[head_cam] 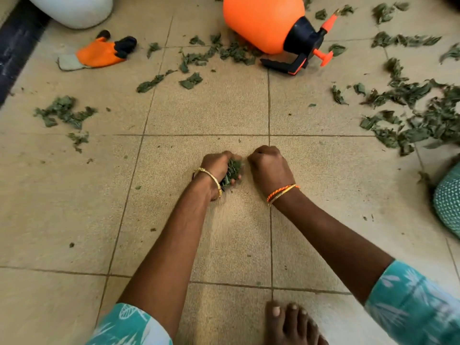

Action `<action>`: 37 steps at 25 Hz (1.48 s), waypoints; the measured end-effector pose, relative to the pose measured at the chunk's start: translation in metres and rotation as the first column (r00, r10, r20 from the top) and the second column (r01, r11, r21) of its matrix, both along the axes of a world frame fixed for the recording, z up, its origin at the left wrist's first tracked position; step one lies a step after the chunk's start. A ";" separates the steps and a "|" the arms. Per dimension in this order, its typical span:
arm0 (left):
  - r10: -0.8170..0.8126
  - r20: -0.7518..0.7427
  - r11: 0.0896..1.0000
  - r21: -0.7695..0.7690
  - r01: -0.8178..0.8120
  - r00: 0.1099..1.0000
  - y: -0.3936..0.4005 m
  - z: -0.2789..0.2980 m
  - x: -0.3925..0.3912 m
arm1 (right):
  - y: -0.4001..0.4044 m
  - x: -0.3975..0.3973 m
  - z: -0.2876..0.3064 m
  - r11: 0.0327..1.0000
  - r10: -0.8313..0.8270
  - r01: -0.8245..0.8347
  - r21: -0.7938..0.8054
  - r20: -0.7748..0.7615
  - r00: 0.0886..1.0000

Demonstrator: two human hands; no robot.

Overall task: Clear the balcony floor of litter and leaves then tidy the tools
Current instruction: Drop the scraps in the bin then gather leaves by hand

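My left hand (216, 170) grips a clump of dry green leaves (231, 171) low over the beige tiled floor (209, 105). Right beside it, my right hand (270, 168) is curled into a fist on the floor; what it holds is hidden. Loose leaves lie scattered: a thick patch at the right (420, 120), a strip below the sprayer (211, 54), a small heap at the left (63, 112). An orange pressure sprayer (266, 21) lies on its side at the top. An orange and black glove (104, 52) lies at the upper left.
A white pot (72, 8) stands at the top left beside a dark ledge (17, 48). A teal patterned cloth (449, 197) shows at the right edge. My bare foot (291, 324) rests on the tiles at the bottom.
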State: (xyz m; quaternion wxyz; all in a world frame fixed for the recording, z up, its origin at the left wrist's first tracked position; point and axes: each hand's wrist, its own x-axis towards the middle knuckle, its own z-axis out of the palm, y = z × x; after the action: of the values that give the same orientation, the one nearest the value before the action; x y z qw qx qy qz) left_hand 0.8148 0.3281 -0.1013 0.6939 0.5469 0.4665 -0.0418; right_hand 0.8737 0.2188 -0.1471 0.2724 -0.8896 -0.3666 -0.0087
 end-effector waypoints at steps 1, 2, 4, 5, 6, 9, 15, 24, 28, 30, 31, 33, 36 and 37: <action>-0.021 -0.008 1.000 0.009 0.021 1.000 -0.004 0.000 0.001 | -0.005 0.003 0.006 0.987 -0.097 0.115 0.110 -0.152 0.984; -0.041 -0.012 0.999 0.015 0.041 0.999 -0.007 0.000 0.003 | -0.010 0.006 0.016 0.942 -0.201 0.274 0.193 -0.327 0.923; -0.082 -0.015 0.996 0.032 0.082 0.997 -0.012 0.000 0.013 | -0.018 0.010 0.038 0.846 -0.243 0.456 0.277 -0.562 0.791; -0.110 -0.014 0.993 0.036 0.110 0.994 -0.019 0.001 0.020 | -0.023 0.011 0.048 0.838 -0.225 0.458 0.297 -0.576 0.786; -0.145 -0.010 0.988 0.046 0.145 0.989 -0.025 0.003 0.027 | -0.027 0.011 0.055 0.851 -0.202 0.428 0.305 -0.561 0.803; -0.239 -0.011 0.966 0.103 0.239 0.971 -0.050 0.006 0.050 | -0.046 0.018 0.063 0.870 -0.224 0.396 0.294 -0.481 0.848; -0.257 0.017 0.966 0.010 0.257 0.966 -0.101 0.012 0.090 | -0.120 0.054 0.068 0.737 -0.459 0.618 0.274 -0.468 0.755; -0.408 0.051 0.905 -0.113 0.411 0.912 -0.182 -0.001 0.120 | -0.207 0.051 0.079 0.365 -0.769 0.851 0.377 -0.393 0.504; -0.490 0.076 0.862 -0.106 0.496 0.868 -0.208 0.003 0.127 | -0.226 0.023 0.081 0.487 -0.873 0.823 0.291 0.192 0.449; -0.512 0.079 0.849 -0.106 0.518 0.855 -0.216 0.007 0.128 | -0.237 0.019 0.085 0.314 -0.886 0.943 0.107 0.390 0.250; -0.526 0.073 0.841 -0.105 0.531 0.847 -0.219 0.008 0.128 | -0.243 0.016 0.088 0.222 -0.896 0.974 -0.054 0.383 0.226; -0.554 0.067 0.823 -0.107 0.558 0.830 -0.225 0.010 0.128 | -0.260 0.011 0.098 0.205 -0.943 0.921 -0.332 0.184 0.276; -0.583 0.054 0.803 -0.119 0.584 0.811 -0.230 0.011 0.127 | -0.281 -0.006 0.108 0.282 -0.954 0.887 -0.366 -0.006 0.301; -0.593 0.051 0.795 -0.122 0.594 0.804 -0.231 0.011 0.127 | -0.286 -0.014 0.113 0.259 -0.959 0.907 -0.333 0.022 0.282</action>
State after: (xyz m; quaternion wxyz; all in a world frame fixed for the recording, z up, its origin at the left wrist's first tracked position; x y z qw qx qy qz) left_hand 0.9417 0.0975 -0.0904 0.6827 0.6186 0.2644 -0.2852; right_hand 0.8596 -0.0671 -0.0339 0.1172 -0.9574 0.2619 -0.0338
